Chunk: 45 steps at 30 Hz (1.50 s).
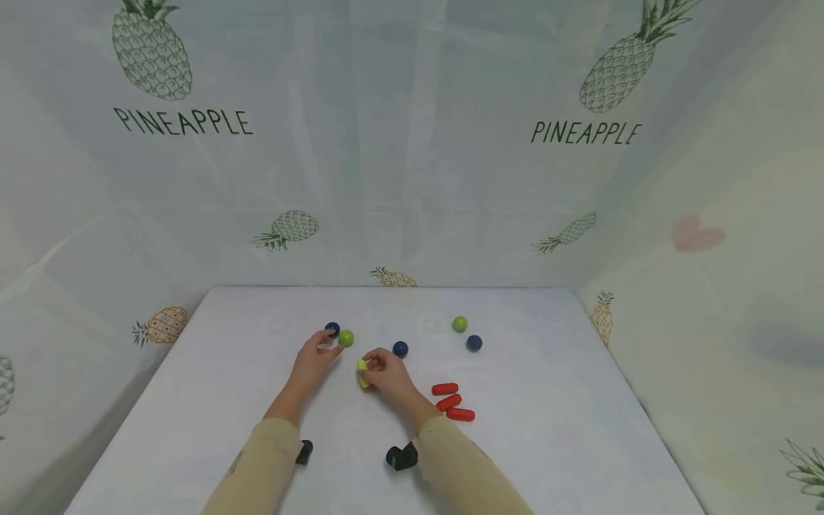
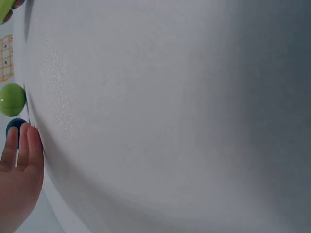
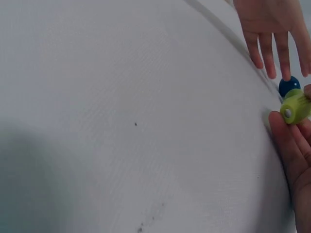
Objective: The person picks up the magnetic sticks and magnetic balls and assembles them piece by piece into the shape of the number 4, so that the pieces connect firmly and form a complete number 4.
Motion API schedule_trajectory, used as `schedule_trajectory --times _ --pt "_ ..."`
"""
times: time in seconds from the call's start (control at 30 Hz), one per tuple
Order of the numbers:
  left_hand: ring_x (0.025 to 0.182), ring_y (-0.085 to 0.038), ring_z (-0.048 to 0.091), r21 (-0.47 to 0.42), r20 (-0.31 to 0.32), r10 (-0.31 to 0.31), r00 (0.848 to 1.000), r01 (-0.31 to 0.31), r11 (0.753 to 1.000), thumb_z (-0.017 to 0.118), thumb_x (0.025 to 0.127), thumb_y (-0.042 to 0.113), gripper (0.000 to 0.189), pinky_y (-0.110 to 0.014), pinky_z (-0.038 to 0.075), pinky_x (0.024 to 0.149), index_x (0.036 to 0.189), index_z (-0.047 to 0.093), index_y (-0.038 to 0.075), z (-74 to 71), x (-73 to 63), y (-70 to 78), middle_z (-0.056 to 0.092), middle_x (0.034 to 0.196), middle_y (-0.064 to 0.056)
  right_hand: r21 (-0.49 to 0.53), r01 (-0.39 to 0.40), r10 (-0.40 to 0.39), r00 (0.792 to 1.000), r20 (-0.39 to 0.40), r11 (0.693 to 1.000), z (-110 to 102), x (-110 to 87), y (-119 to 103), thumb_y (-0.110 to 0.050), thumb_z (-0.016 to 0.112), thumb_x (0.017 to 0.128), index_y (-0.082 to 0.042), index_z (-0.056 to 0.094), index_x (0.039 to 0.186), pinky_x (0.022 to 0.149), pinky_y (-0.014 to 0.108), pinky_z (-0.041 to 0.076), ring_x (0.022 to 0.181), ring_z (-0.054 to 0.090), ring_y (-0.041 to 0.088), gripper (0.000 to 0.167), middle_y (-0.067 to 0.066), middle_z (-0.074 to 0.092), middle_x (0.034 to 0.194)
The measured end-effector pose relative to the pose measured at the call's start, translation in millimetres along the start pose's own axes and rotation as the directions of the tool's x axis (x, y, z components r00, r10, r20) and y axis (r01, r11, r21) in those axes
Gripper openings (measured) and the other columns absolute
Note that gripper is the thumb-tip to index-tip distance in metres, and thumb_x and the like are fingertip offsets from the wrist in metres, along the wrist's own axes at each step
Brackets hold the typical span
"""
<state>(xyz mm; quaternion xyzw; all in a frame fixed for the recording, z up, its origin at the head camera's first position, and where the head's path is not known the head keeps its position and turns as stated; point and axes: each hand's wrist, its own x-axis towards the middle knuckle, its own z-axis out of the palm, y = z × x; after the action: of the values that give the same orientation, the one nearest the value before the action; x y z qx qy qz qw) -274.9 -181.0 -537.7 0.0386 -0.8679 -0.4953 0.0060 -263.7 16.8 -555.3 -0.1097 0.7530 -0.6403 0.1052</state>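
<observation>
My right hand (image 1: 389, 375) pinches a short yellow-green rod (image 1: 363, 373) between thumb and fingers, close over the white table. The rod's rounded end with a pale spot shows in the right wrist view (image 3: 287, 113). To its left, my left hand (image 1: 313, 361) reaches forward beside a green ball (image 1: 346, 338) and a dark blue ball (image 1: 332, 328). Its fingers look straight in the right wrist view, with nothing between them. In the left wrist view the fingertips overlap the blue ball (image 2: 14, 125), and the green ball (image 2: 12, 99) sits just beyond.
Another blue ball (image 1: 400, 349) lies just past my right hand. Farther right are a green ball (image 1: 460, 324) and a blue ball (image 1: 474, 343). Three red rods, one of them (image 1: 460, 414) nearest, lie right of my right forearm. A pineapple-print curtain (image 1: 399, 179) surrounds the table (image 1: 547, 429).
</observation>
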Motion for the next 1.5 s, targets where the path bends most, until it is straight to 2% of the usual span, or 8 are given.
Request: schedule_trajectory --times 0.13,0.37,0.5,0.7,0.87,1.5 --pt "0.112 -0.039 0.056 -0.035 -0.025 0.01 1.0 -0.011 0.999 0.068 0.092 0.02 0.052 -0.051 0.043 0.094 0.137 0.05 0.001 5.6 4.0 -1.2 0.056 0.126 -0.024 0.029 -0.003 0.004 1.0 -0.026 1.0 2 3.3 6 -0.001 0.072 0.084 -0.002 0.063 0.105 0.058 0.03 0.055 0.065 0.058 0.012 0.022 0.003 0.057 0.082" --pt "0.107 -0.036 0.057 -0.058 -0.06 -0.044 0.997 0.041 0.998 0.07 0.09 0.021 0.051 -0.05 0.043 0.091 0.135 0.053 0.003 16.1 8.4 0.8 0.059 0.121 -0.021 0.069 -0.001 0.006 0.998 -0.069 0.998 6 5.2 13 0.002 0.071 0.083 0.001 0.062 0.105 0.054 0.028 0.054 0.063 0.057 0.01 0.024 0.003 0.056 0.082" --pt "0.11 -0.036 0.057 -0.034 -0.08 -0.076 0.994 0.074 0.997 0.071 0.089 0.023 0.052 -0.051 0.04 0.095 0.135 0.055 0.004 19.2 10.0 2.1 0.062 0.12 -0.019 0.055 -0.006 0.011 0.997 -0.08 0.998 7 4.1 13 0.001 0.071 0.083 0.001 0.062 0.104 0.053 0.026 0.053 0.06 0.055 0.008 0.023 0.002 0.056 0.081" --pt "0.114 -0.036 0.055 0.017 -0.112 -0.112 0.987 0.114 0.993 0.069 0.09 0.027 0.049 -0.052 0.039 0.095 0.133 0.058 0.006 20.2 9.4 8.2 0.064 0.119 -0.018 0.051 0.018 -0.015 0.997 -0.075 0.999 7 3.3 12 0.002 0.071 0.084 0.006 0.061 0.106 0.056 0.036 0.055 0.061 0.055 0.011 0.024 0.006 0.057 0.081" --pt "0.111 -0.034 0.057 0.013 -0.145 -0.142 0.979 0.145 0.989 0.07 0.09 0.03 0.048 -0.049 0.041 0.092 0.131 0.06 0.008 23.4 10.6 9.3 0.066 0.118 -0.016 0.047 0.012 -0.008 0.997 -0.081 0.999 6 2.3 12 -0.001 0.073 0.084 0.001 0.063 0.105 0.054 0.028 0.054 0.06 0.056 0.009 0.023 0.001 0.056 0.079" --pt "0.109 -0.034 0.057 -0.013 -0.189 -0.17 0.967 0.171 0.985 0.07 0.09 0.028 0.043 -0.047 0.041 0.09 0.127 0.063 0.008 32.8 14.4 20.2 0.065 0.117 -0.017 0.06 -0.01 0.014 0.997 -0.075 0.998 7 6.9 14 -0.003 0.074 0.084 -0.001 0.063 0.104 0.054 0.027 0.053 0.061 0.056 0.009 0.023 0.001 0.056 0.079"
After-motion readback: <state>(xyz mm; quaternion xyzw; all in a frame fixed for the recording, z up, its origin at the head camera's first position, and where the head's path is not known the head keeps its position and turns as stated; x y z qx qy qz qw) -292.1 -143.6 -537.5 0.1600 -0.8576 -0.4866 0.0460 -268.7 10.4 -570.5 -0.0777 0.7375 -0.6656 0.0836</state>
